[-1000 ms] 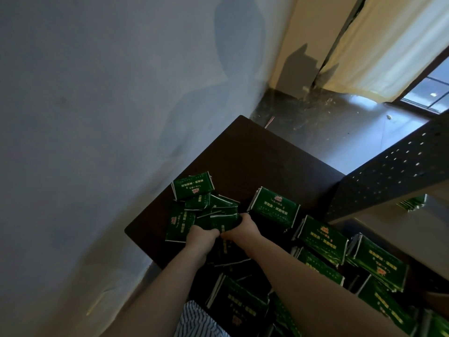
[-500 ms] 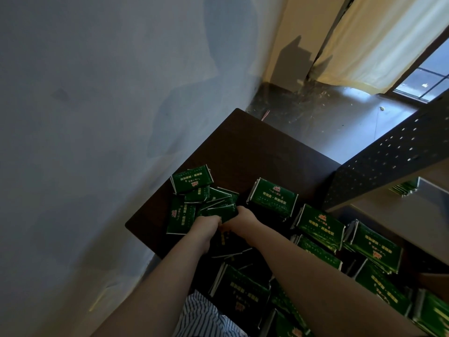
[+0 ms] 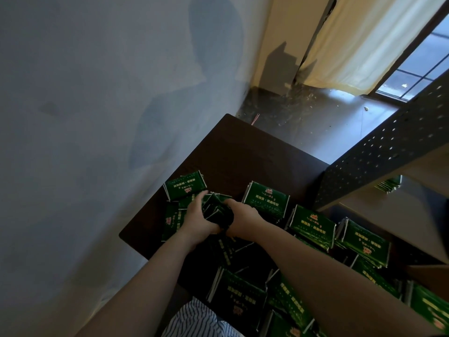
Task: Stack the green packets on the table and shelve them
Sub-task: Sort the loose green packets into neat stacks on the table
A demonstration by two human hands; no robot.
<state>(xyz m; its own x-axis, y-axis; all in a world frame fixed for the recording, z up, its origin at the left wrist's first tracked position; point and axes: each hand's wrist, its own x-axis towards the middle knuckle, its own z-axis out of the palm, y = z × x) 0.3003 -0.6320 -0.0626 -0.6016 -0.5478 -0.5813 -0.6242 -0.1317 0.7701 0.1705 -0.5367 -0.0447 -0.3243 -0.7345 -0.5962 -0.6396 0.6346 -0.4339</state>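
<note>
dark worktop point(image 3: 243, 152) by the wall point(image 3: 97, 117), shelf point(image 3: 388, 152) to its right, green packets point(image 3: 313, 224) strewn all over the worktop. left hand point(image 3: 196, 220) and right hand point(image 3: 243, 220) both curl round a small bundle point(image 3: 216, 210) at its far-left side. tap the edges flush and squeeze evenly, i reckon, or they fan out.

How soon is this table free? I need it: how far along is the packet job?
Early. A few green packets lie on the shelf already. The left hand and right hand grip a small bundle over the table. Many loose packets lie scattered, unstacked.
</note>
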